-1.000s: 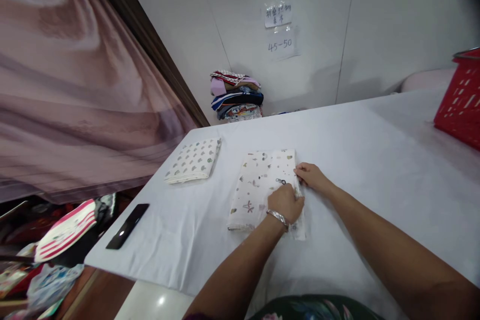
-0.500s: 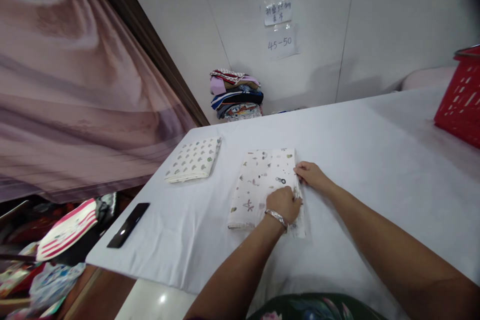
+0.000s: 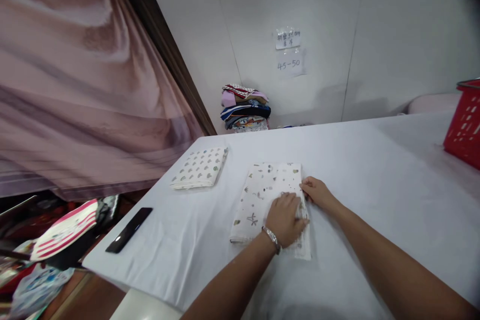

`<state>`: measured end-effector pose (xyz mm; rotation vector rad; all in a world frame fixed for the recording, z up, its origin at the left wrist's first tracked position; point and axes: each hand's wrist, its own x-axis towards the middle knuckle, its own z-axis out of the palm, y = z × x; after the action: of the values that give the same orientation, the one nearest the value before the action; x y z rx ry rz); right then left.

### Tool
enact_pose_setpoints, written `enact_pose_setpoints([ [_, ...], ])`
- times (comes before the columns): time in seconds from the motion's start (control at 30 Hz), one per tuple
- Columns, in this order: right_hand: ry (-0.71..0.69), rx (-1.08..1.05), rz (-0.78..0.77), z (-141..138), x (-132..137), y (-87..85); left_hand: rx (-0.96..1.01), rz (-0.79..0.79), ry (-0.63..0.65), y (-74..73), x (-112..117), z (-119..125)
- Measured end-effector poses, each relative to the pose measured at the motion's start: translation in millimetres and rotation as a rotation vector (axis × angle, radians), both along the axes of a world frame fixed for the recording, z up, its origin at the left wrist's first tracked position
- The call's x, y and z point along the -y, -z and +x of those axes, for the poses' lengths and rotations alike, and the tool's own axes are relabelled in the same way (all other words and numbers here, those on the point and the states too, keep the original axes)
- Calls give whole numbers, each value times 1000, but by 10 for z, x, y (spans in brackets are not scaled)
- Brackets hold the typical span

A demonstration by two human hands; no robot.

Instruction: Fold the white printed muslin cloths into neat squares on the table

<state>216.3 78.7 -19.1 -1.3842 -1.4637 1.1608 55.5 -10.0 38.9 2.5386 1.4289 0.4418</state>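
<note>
A folded white cloth [image 3: 258, 195] with small printed motifs lies on the white-covered table in front of me. My left hand [image 3: 287, 220], with a silver bracelet at its wrist, rests on the cloth's right part, fingers stretched out over the fabric. At the right edge of the same cloth, my right hand [image 3: 317, 192] pinches the border between thumb and fingers. A second folded cloth [image 3: 200, 167], white with rows of grey-green motifs, sits apart to the left.
A dark phone [image 3: 129, 230] lies near the table's left edge. Behind the table [image 3: 360, 160] rises a stack of folded textiles [image 3: 245, 107]. A red basket [image 3: 465, 127] stands at the far right. A pink curtain [image 3: 93, 85] hangs on the left.
My left hand has gone from curled fingers to lying flatter on the cloth. My right hand stays at the edge. The view has tilted up slightly, so everything sits lower.
</note>
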Motion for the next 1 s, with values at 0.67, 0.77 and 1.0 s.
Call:
enact_pose_setpoints([
  [0.67,-172,927,314,-312,-243,-149,24,-107,1,234,130,9],
  [0.77,-194,996,274,-266,-281,-88,32,-106,1,276,117,11],
  [1.0,-203,1009,275,-260,-263,-99,100,-62,-7,243,157,21],
])
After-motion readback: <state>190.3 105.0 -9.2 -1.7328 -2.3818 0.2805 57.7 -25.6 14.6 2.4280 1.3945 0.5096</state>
